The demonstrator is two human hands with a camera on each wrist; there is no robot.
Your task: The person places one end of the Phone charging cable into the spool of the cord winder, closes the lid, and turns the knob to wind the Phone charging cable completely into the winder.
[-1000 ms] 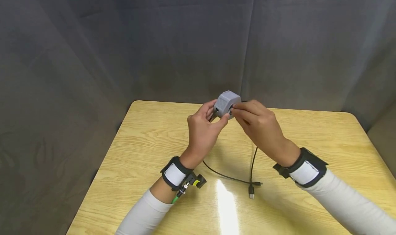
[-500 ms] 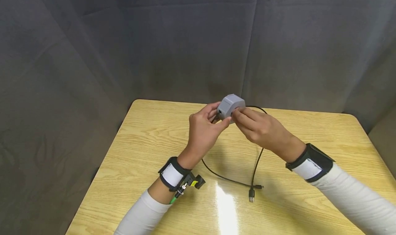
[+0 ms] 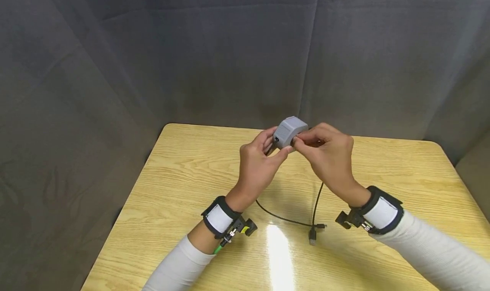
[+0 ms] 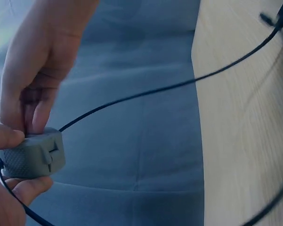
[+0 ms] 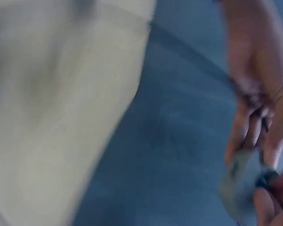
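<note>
Both hands are holding a small grey box (image 3: 291, 132) in the air above the far middle of the tabletop (image 3: 180, 176). The left hand (image 3: 257, 167) is gripping it from seven o'clock, thumb under and fingers (image 3: 268, 138) curled over the near end. The right hand (image 3: 330, 160) is pinching the box's right side from four o'clock, fingertips pressed together where the black cable (image 3: 317, 201) is entering. The cable is hanging down toward six o'clock, its plug (image 3: 311, 236) lying loose on the tabletop. Both hands are equally close.
</note>
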